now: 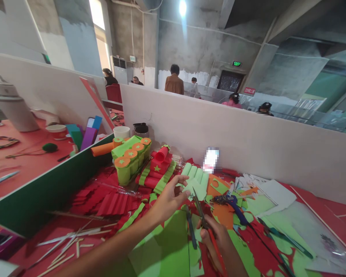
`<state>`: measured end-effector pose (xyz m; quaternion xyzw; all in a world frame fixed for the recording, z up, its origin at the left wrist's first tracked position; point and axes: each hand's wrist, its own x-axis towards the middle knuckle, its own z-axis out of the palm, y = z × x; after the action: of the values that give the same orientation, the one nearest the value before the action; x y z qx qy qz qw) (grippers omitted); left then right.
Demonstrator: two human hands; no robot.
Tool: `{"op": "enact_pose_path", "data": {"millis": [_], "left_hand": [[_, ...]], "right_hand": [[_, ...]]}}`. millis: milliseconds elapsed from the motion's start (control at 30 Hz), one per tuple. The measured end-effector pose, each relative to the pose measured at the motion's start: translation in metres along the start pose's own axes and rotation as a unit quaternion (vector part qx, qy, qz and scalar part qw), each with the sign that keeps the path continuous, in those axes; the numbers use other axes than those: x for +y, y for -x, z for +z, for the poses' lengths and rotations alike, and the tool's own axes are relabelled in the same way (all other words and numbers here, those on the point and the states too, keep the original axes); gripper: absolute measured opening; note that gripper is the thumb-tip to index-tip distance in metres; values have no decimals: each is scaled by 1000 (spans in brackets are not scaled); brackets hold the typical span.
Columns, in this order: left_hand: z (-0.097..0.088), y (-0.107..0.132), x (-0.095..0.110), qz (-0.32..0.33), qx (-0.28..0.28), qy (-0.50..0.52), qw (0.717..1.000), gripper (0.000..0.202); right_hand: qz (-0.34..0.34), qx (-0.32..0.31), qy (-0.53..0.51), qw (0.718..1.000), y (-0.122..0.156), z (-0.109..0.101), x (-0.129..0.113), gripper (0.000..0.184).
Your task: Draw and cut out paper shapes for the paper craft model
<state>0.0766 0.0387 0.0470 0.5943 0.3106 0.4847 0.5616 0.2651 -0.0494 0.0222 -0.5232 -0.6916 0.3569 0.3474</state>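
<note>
My left hand (168, 198) reaches forward and pinches a pale green, hand-shaped foam cutout (196, 181) at its left edge. My right hand (219, 240) grips red-handled scissors (203, 217), blades pointing up toward the lower edge of the cutout. Under both hands lies a large green paper sheet (164, 246) on the red table.
Green rolls with orange star tops (131, 159) and a red and green folded pile (157, 169) stand behind. A blue glue gun (229, 202) lies right, wooden sticks (69, 244) left. A white partition (248, 134) backs the table; a green board (46, 188) borders the left. People sit beyond.
</note>
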Motion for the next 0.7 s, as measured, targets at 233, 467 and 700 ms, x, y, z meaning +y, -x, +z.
{"op": "enact_pose_path", "data": {"millis": [233, 467, 700], "left_hand": [[-2, 0, 1, -8, -12, -69, 998, 38], [0, 0, -3, -21, -3, 1, 1000, 46], [1, 4, -7, -36, -42, -39, 998, 51]], "right_hand": [[19, -5, -35, 999, -2, 4, 9, 54], [18, 27, -65, 997, -3, 8, 15, 54], [8, 23, -54, 998, -3, 7, 11, 51]]}}
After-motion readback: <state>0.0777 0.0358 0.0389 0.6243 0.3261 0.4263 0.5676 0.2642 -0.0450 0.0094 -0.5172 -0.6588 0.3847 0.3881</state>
